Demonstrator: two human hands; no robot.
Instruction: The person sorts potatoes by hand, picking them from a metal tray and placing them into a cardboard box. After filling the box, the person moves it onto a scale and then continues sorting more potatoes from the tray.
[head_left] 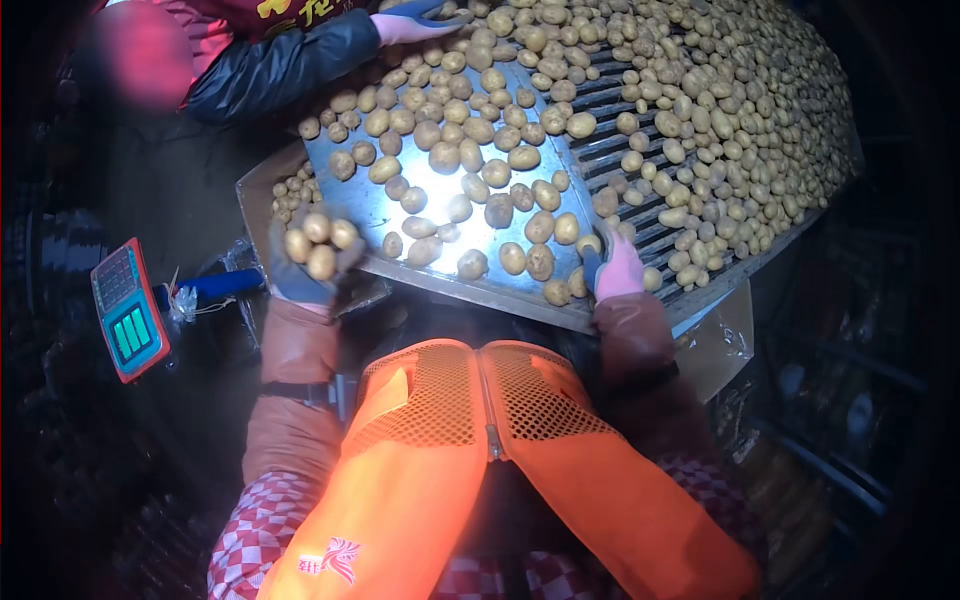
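A gloved left hand (pixel 302 285), fingers curled around a cluster of potatoes (pixel 319 245), is near the cardboard box (pixel 256 192) left of the metal desk (pixel 346 214), while one potato (pixel 588 243) lies at the right hand (pixel 615 266), whose grip I cannot tell.

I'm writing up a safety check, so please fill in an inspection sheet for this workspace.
Surface: metal tray, glare near its middle; slatted rack adjoining on the right.
Job's things: potatoes, scattered on the tray, dense on the rack.
Clutter: scale at left, display lit; left box holds potatoes; right box partly hidden.
Hands: left hand holds several potatoes beside the tray; right hand at the tray's right edge, grip unclear.
Cables: none certain; pale tangle beside the scale, material unclear.
Surroundings: co-worker's hand at top; edges too dark.
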